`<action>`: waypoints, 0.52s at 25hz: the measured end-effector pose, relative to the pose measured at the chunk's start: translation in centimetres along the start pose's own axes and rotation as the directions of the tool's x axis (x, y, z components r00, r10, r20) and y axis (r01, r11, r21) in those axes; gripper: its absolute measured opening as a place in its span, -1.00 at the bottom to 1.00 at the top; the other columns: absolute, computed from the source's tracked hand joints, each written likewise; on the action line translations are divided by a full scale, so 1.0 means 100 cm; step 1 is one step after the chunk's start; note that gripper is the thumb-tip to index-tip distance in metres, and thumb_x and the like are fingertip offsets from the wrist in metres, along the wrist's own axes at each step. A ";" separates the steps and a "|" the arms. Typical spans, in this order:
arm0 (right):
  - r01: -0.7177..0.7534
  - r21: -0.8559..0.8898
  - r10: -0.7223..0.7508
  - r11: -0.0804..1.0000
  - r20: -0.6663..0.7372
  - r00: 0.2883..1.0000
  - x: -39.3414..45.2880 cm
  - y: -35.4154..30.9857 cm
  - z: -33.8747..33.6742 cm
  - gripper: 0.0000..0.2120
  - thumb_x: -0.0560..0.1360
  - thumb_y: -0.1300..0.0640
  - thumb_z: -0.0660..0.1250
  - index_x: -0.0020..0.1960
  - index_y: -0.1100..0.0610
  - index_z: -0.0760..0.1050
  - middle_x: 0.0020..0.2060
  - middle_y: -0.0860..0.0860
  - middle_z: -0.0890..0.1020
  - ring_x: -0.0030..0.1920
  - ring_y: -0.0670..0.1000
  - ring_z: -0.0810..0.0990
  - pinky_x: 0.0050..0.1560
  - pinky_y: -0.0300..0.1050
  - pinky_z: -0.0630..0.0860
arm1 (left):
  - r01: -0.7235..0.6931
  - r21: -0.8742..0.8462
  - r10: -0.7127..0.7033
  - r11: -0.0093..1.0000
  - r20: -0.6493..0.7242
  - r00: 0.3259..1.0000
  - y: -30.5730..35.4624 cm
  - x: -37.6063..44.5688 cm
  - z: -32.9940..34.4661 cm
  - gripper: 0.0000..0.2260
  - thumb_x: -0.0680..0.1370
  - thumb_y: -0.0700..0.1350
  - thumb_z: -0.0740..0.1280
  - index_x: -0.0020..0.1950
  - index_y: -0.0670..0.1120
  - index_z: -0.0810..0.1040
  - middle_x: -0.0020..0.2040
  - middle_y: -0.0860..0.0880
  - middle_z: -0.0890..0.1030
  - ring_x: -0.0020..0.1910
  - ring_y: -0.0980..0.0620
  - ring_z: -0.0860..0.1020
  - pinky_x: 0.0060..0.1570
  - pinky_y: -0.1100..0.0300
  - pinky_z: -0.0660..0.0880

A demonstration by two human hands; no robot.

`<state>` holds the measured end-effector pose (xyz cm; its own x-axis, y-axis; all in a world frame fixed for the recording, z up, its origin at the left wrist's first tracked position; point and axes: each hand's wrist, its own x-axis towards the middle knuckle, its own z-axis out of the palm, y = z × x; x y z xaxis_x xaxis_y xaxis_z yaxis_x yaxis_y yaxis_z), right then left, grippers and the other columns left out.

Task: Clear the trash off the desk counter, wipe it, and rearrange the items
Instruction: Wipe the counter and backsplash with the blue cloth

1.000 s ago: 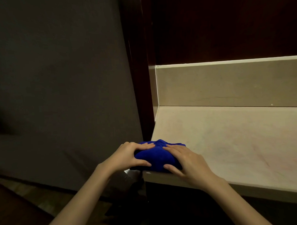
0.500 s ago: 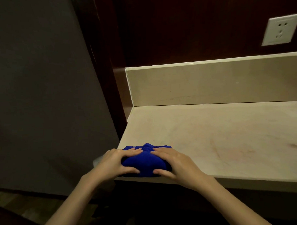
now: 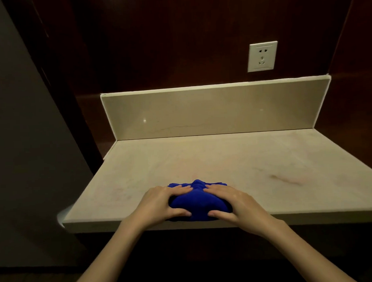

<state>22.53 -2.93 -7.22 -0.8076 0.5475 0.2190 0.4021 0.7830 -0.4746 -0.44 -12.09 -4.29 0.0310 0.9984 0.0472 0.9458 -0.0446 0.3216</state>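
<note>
You've slid the blue cloth (image 3: 196,201) right off the counter (image 3: 266,159) corner, left hand (image 3: 162,201) and right hand (image 3: 235,202) both gripping it; wiping's underway, reddish smear (image 3: 284,178) still ahead.

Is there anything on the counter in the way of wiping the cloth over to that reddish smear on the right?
Nothing visible. The blue cloth sits at the counter's front edge under both hands, and the stretch between it and the reddish smear is bare.

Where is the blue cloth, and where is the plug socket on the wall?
blue cloth (image 3: 196,200): head view, on its bunched middle between the two hands.
plug socket (image 3: 262,57): head view, on the middle of its white plate, among the holes.
</note>
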 end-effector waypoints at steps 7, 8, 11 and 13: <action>-0.049 0.014 0.050 0.999 -0.049 0.998 -0.054 0.056 -0.034 -0.40 0.43 -0.38 0.18 0.43 -0.23 0.26 0.36 -0.40 0.30 0.39 -0.37 0.22 0.36 -0.38 0.21 | -0.072 -0.003 0.072 0.997 -0.023 0.997 0.064 0.036 0.031 -0.39 0.40 0.28 0.41 0.42 0.30 0.33 0.39 0.24 0.43 0.35 0.19 0.41 0.25 0.28 0.31; -0.048 0.016 0.049 0.999 -0.052 0.997 -0.056 0.058 -0.036 -0.38 0.41 -0.40 0.15 0.42 -0.24 0.26 0.35 -0.42 0.29 0.39 -0.37 0.21 0.36 -0.39 0.21 | -0.077 -0.015 0.077 0.997 -0.023 0.997 0.067 0.037 0.031 -0.40 0.40 0.26 0.42 0.41 0.29 0.33 0.38 0.24 0.43 0.35 0.19 0.41 0.25 0.28 0.31; -0.048 0.014 0.049 0.999 -0.048 0.998 -0.050 0.064 -0.037 -0.35 0.38 -0.44 0.14 0.41 -0.22 0.31 0.34 -0.40 0.34 0.36 -0.34 0.28 0.35 -0.35 0.28 | -0.082 -0.056 0.080 0.995 -0.028 0.996 0.063 0.043 0.031 -0.43 0.40 0.22 0.44 0.39 0.28 0.38 0.35 0.26 0.46 0.33 0.19 0.43 0.26 0.29 0.32; -0.053 0.016 0.054 0.998 -0.050 0.997 -0.039 0.070 -0.040 -0.37 0.38 -0.42 0.16 0.39 -0.20 0.34 0.34 -0.34 0.40 0.34 -0.30 0.33 0.32 -0.33 0.31 | -0.075 -0.078 0.073 0.994 -0.034 0.997 0.058 0.052 0.032 -0.45 0.41 0.19 0.45 0.38 0.27 0.40 0.33 0.26 0.48 0.32 0.20 0.44 0.24 0.32 0.33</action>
<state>30.24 1.60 -8.04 -0.7622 0.6030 0.2357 0.4376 0.7481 -0.4988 6.20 -7.06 -5.19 0.0886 0.9908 0.1026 0.9126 -0.1220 0.3902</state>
